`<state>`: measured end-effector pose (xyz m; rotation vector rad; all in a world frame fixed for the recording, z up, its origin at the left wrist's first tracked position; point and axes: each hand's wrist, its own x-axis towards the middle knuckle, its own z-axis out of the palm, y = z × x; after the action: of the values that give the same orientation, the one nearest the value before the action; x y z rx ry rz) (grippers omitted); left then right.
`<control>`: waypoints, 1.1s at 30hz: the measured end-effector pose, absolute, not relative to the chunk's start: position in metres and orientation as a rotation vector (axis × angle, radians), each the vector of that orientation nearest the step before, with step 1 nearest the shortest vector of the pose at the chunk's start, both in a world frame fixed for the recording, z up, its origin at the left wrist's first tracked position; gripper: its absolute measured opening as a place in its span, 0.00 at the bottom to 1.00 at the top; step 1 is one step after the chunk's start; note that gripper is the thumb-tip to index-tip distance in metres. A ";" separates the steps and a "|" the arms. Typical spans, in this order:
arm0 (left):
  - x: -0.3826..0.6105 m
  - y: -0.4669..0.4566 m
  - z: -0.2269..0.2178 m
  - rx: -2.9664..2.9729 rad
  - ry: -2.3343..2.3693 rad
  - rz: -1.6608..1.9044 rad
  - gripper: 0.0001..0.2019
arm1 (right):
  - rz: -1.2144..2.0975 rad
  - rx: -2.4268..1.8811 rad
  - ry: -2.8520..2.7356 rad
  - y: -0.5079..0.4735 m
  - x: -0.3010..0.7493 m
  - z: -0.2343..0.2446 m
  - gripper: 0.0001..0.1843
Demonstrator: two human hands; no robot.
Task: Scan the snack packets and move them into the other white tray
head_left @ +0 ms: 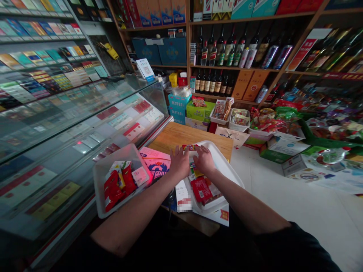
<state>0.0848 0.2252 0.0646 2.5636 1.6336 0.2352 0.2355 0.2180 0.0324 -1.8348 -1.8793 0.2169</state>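
Both my hands rest over a white tray (pixel 224 162) on a small wooden table (pixel 181 138). My left hand (pixel 179 161) lies palm down with fingers spread, its fingertips near a small red and yellow packet (pixel 189 147) at the tray's far edge. Beside it, my right hand (pixel 204 158) lies flat on the packets inside the tray, fingers stretched toward that same packet. A red snack packet (pixel 202 189) lies in the tray nearer to me. I cannot tell whether either hand grips anything.
A second white tray (pixel 99 177) of red snack packets sits at the left, by a glass display counter (pixel 85 113). A pink printed bag (pixel 155 162) lies between the trays. Shelves of bottles (pixel 227 53) and boxed goods (pixel 269 124) line the back and right. White floor (pixel 297 211) lies to the right.
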 end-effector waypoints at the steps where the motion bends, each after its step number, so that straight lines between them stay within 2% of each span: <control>1: 0.080 0.223 0.070 2.559 1.633 0.255 0.32 | 0.213 -1.817 -1.873 0.216 0.232 0.036 0.31; 10: 0.021 0.203 0.090 2.324 1.691 0.554 0.32 | 0.165 -1.576 -1.885 0.203 0.194 0.062 0.29; 20: -0.028 0.180 0.091 2.107 1.585 0.857 0.27 | 0.282 -1.494 -1.773 0.200 0.162 0.058 0.22; 33: -0.066 0.170 0.086 1.959 1.636 0.918 0.25 | 0.331 -1.465 -1.822 0.202 0.132 0.050 0.18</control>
<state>-0.0662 0.1703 0.0863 1.9594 1.6364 0.9178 0.1323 0.2019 0.0503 -1.4647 -1.8215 0.3313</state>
